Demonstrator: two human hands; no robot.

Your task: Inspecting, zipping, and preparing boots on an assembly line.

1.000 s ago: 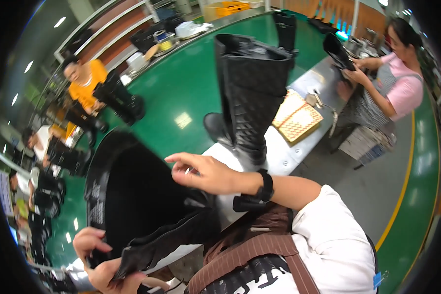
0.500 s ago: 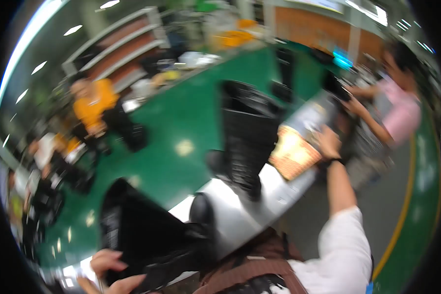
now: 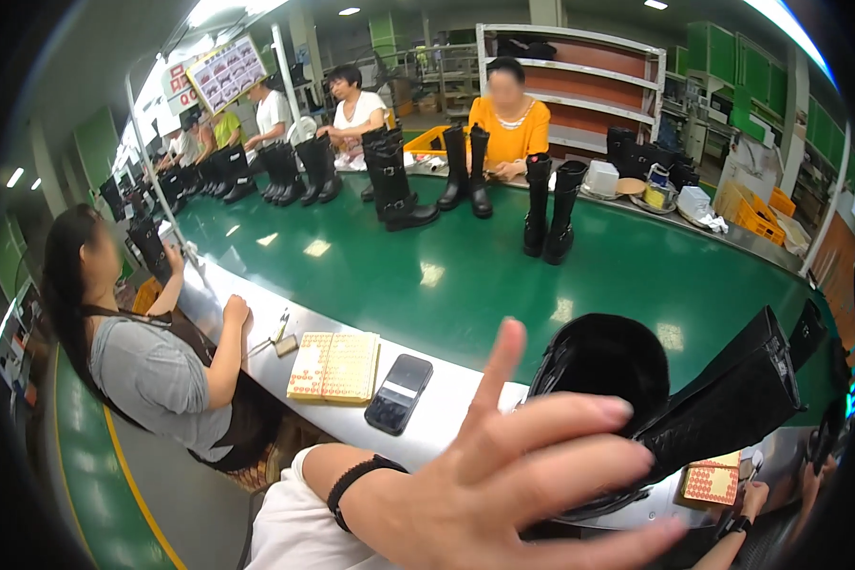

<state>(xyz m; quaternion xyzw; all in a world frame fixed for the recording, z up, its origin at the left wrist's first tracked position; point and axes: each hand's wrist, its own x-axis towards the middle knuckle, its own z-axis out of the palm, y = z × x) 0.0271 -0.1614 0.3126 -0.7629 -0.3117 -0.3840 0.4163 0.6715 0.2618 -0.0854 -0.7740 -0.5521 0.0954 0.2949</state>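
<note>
My left hand [image 3: 532, 465] reaches in from the lower edge with its fingers spread and nothing in it, a dark band round the wrist. Behind it are black tall boots: one has its wide mouth [image 3: 606, 356] toward me, and another's shaft [image 3: 731, 380] slants up to the right. Whether my fingers touch them I cannot tell. At the lower right my right hand [image 3: 753, 496], wearing a dark watch, is at a sheet of red round stickers [image 3: 712, 483]. Its fingers are curled together beside a small pale thing; what they hold is too small to name.
A phone [image 3: 399, 394], a banded stack of sticker sheets [image 3: 337, 366] and a small block [image 3: 286, 345] lie on the metal ledge [image 3: 446, 404]. Black boots [image 3: 551, 214] stand along the green belt [image 3: 370, 256]. Co-workers sit across; one [image 3: 152, 361] is at my left, another's hand [image 3: 815, 480] far right.
The view has swung to the left. My left hand, earlier at a black boot, is now raised in front with fingers spread. My right hand stays by the sticker sheet.
</note>
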